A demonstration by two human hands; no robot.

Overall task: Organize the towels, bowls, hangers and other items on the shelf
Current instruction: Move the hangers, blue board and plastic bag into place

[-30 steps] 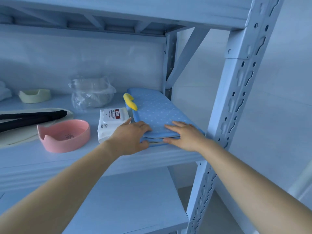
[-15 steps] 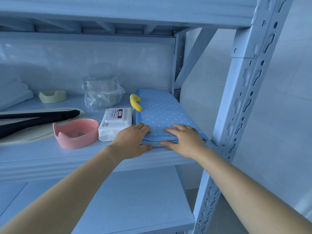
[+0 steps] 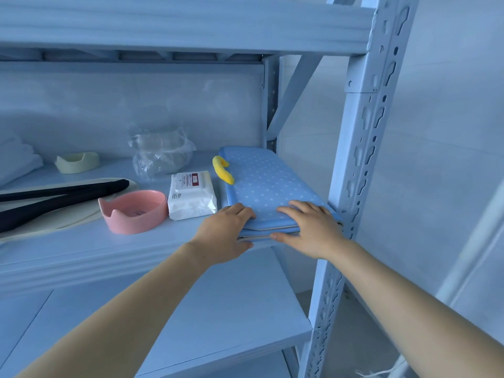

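A folded blue polka-dot towel (image 3: pixel 267 184) with a yellow loop (image 3: pixel 223 170) lies at the right end of the shelf board (image 3: pixel 90 249). My left hand (image 3: pixel 222 233) grips its near left corner, thumb under the edge. My right hand (image 3: pixel 313 227) holds its near right corner, fingers flat on top and thumb at the front edge. Left of the towel lies a white wipes pack (image 3: pixel 191 195), then a pink cat-ear bowl (image 3: pixel 135 211). Black hangers (image 3: pixel 60 197) rest on a cream plate (image 3: pixel 79 218). A cream bowl (image 3: pixel 77 162) stands at the back.
A crumpled clear plastic bag (image 3: pixel 161 154) sits behind the wipes. White folded towels (image 3: pixel 16 162) are at the far left. The perforated metal upright (image 3: pixel 362 148) stands just right of the towel. Another shelf board (image 3: pixel 218 309) lies below, one above.
The view has shifted a little; both hands stay on the towel's near edge, and the towel sits about where it was.
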